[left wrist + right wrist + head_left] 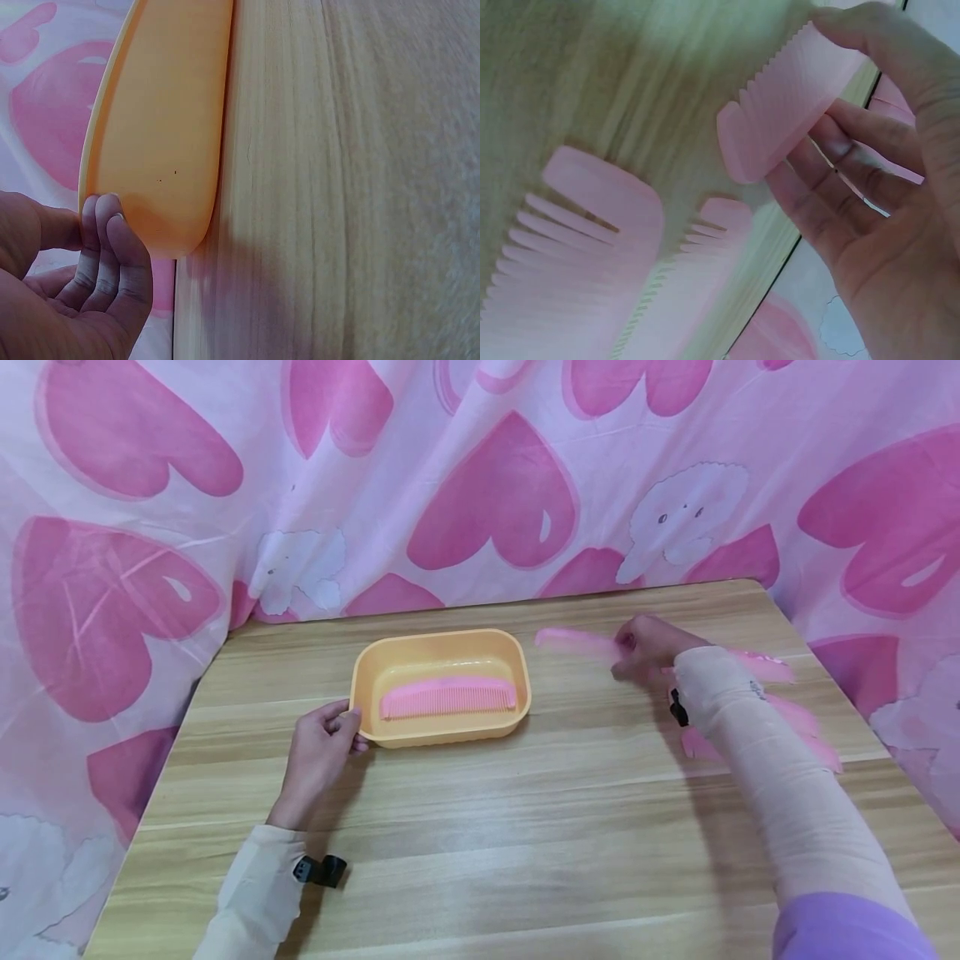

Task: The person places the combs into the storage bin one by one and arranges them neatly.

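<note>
On the table stands a yellow-orange plastic basin [442, 739] with a pink comb [450, 696] lying inside it. My left hand [322, 752] pinches the basin's left rim, thumb on one side and fingers on the other, as the left wrist view shows with the hand [97, 277] at the basin wall [165, 135]. To the right of the basin my right hand [648, 647] holds another pink comb [573, 641], blurred in the head view. In the right wrist view, thumb and fingers of the hand [877, 165] grip this comb [780, 112] above the tabletop.
More pink combs [798, 718] lie on the table at the right, partly hidden under the right forearm. Close up, a wide-toothed comb [607, 217] lies beside a finer one [697, 277]. A pink heart-print curtain [487, 493] hangs along the back edge of the wooden table [510, 843].
</note>
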`<state>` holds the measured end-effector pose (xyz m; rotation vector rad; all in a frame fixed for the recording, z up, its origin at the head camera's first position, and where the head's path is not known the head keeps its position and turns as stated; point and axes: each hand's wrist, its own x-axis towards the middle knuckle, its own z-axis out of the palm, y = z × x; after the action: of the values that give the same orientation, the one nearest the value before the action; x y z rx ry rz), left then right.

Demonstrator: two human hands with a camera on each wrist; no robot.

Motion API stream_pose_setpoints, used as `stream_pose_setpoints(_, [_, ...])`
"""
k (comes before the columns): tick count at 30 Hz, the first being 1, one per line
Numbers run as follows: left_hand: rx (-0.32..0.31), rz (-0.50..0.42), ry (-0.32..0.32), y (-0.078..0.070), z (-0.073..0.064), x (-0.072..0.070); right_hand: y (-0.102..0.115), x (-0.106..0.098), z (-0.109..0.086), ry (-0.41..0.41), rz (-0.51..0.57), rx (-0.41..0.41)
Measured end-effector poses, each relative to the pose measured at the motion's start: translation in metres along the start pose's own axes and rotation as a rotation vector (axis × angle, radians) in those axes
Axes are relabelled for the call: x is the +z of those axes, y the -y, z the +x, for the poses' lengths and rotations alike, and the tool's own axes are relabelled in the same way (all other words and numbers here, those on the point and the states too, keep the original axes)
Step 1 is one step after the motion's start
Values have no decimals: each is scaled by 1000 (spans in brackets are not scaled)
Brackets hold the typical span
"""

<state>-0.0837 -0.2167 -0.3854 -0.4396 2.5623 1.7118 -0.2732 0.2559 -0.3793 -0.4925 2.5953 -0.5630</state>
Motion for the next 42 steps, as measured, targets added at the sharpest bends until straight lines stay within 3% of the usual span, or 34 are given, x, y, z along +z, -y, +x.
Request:
stream_pose_setpoints(4, [-4,13,-1,0,0,0,0,3,0,-4,0,28])
stream_pose_setpoints(12, [-10,44,6,1,0,0,-2,3,-3,-46,1,5])
stream_pose_setpoints(19, [10,-24,6,0,1,-1,8,-6,-6,-113,11,-91])
stream_pose_setpoints(35, [45,-36,38,-2,1,7,76,-23,-4,-204,-96,-274])
stream_pose_setpoints(42, [44,-58,40,-5,1,14,108,-21,-3,-184,-131,-351])
